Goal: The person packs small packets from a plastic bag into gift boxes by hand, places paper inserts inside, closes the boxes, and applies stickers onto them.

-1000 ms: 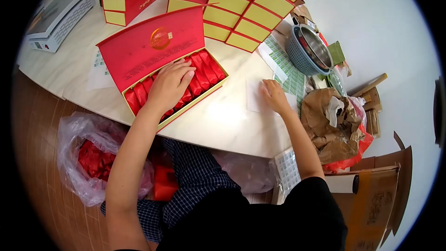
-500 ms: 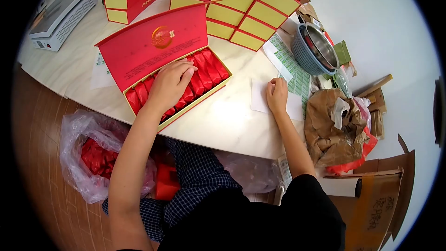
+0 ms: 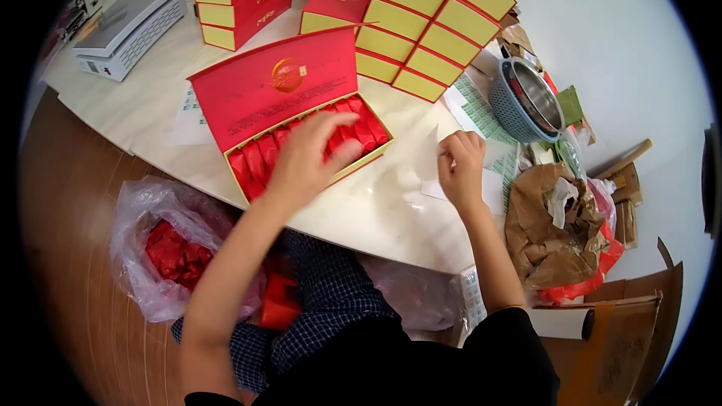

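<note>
A red gift box (image 3: 347, 174) lies open on the table, its lid (image 3: 248, 98) tilted back with a round gold emblem. Shiny red packets (image 3: 252, 159) fill it in a row. My left hand (image 3: 304, 158) hovers over the packets, slightly blurred, fingers apart and holding nothing. To the right, my right hand (image 3: 462, 165) has its fingers curled together at the edge of a thin white paper sheet (image 3: 430, 152), which looks raised off the table. More white paper (image 3: 492, 186) lies flat beneath that hand.
Stacked red and yellow boxes (image 3: 425, 26) stand at the back, with another stack (image 3: 244, 4) to the left. A scale (image 3: 131, 30) sits far left. Bowls and a blue basket (image 3: 519, 109), brown paper (image 3: 553, 225) and a carton (image 3: 617, 338) are right. A plastic bag (image 3: 143, 203) of red packets is below.
My left hand has lifted off the packets and spread its fingers. My right hand has curled and raised a paper sheet. The whole view has shifted slightly.
</note>
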The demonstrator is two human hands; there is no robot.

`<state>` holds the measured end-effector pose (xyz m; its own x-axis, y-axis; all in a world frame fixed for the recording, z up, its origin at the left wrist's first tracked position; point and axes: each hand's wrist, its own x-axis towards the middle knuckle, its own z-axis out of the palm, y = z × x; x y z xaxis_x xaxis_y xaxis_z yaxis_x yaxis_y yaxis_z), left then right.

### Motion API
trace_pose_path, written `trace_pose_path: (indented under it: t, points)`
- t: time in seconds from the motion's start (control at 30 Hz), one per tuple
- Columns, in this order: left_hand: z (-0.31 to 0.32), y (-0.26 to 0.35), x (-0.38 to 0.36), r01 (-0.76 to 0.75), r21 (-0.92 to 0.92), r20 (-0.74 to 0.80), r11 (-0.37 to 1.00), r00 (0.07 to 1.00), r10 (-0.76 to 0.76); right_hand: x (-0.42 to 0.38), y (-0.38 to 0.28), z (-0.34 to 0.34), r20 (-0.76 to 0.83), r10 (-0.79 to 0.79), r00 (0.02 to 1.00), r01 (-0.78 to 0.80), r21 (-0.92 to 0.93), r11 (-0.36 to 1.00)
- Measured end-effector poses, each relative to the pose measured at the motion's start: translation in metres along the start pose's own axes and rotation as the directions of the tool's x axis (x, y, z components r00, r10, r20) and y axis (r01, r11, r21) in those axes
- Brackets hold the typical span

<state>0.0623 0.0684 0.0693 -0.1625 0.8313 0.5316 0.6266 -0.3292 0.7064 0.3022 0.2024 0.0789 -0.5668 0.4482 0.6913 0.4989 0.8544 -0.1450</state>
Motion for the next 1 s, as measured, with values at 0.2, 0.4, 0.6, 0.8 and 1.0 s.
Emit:
trace_pose_path:
  t: [0.2,0.4,0.6,0.8,1.0]
  points:
    - [0.012,0.045,-0.037,0.112,0.006,-0.089,0.994,0.99,-0.111,0.033,-0.087,-0.007,0.203,-0.33,0.922,0.265,0.29,0.919]
    - [-0.025,0.036,-0.071,0.241,0.018,-0.076,0.97,0.968,-0.239,0.053,-0.105,-0.007,0.352,-0.399,0.847,0.193,0.496,0.847]
    - [-0.058,0.008,-0.082,0.317,-0.432,-0.454,0.844,0.732,-0.507,0.082,-0.053,0.014,0.592,-0.275,0.757,-0.145,0.564,0.813]
    - [-0.067,-0.021,-0.088,0.514,-0.323,-0.454,0.795,0.653,-0.606,0.108,0.004,0.071,0.709,-0.039,0.704,-0.523,0.555,0.647]
    - [-0.054,-0.031,-0.088,0.649,-0.091,-0.535,0.755,0.608,-0.587,0.097,0.018,0.12,0.621,0.126,0.773,-0.531,0.526,0.664]
